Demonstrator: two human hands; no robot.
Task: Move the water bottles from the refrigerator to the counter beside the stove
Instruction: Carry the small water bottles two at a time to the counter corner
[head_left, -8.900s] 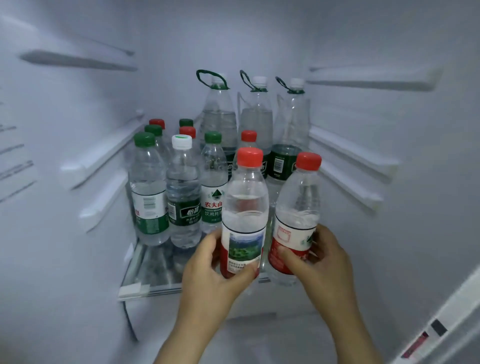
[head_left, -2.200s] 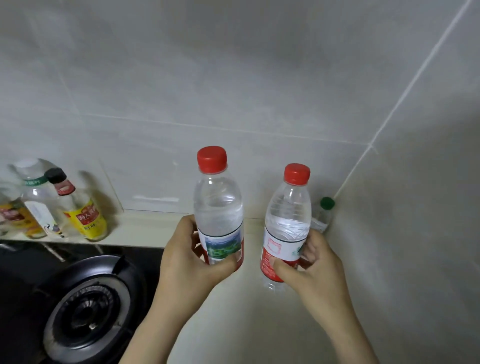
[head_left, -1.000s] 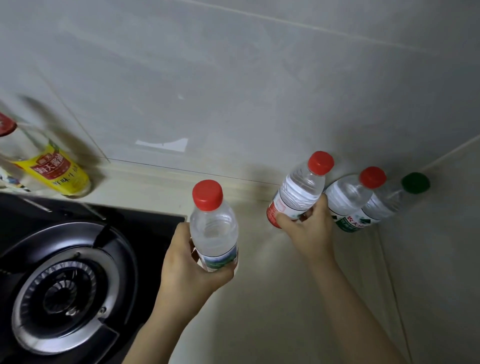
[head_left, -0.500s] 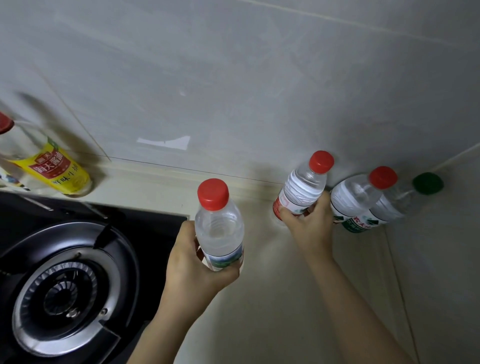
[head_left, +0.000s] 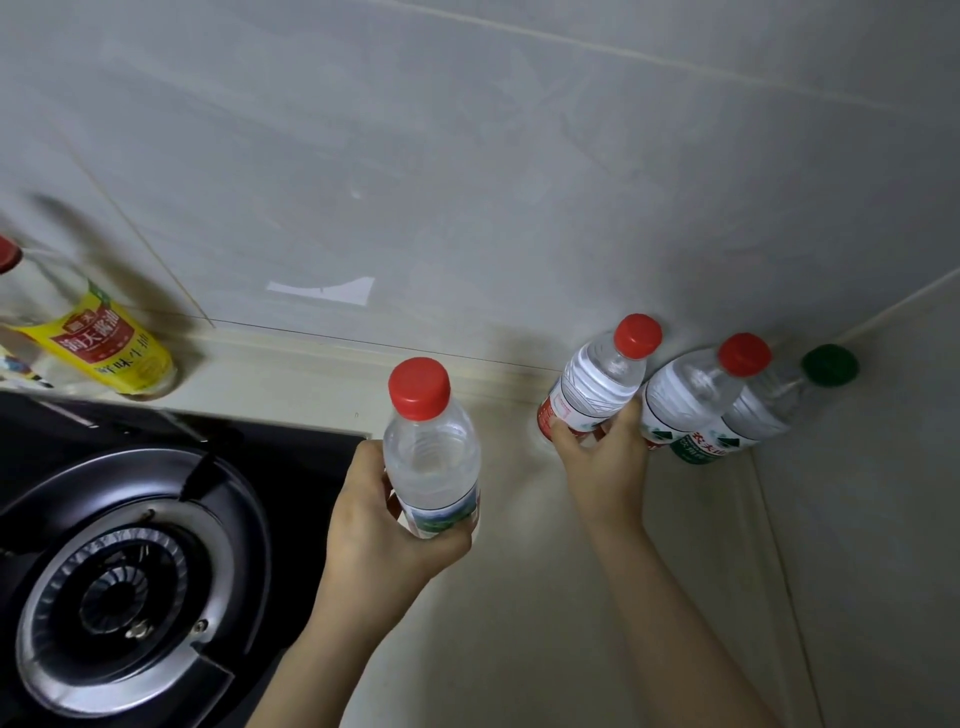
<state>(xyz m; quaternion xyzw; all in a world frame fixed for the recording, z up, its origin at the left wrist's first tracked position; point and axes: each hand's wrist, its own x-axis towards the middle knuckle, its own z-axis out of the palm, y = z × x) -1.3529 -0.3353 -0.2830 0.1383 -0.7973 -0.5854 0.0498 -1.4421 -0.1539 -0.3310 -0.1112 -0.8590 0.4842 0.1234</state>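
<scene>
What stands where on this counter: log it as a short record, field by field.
left hand: grips the landscape-label bottle, right of the stove
right hand: grips the red-label bottle near the wall
corner: green-label bottle with red cap, green-capped bottle beside it
counter: beige, under both hands
far left: yellow-label sauce bottle by the wall

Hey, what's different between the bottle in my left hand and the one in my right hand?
Position: the left-hand bottle is held nearer you, by the stove edge; the right-hand bottle is back at the wall, beside a green-labelled bottle.
Label: the left-hand bottle's shows a green landscape; the right-hand bottle's is red and white.
Both are clear, red-capped and gripped low.
</scene>
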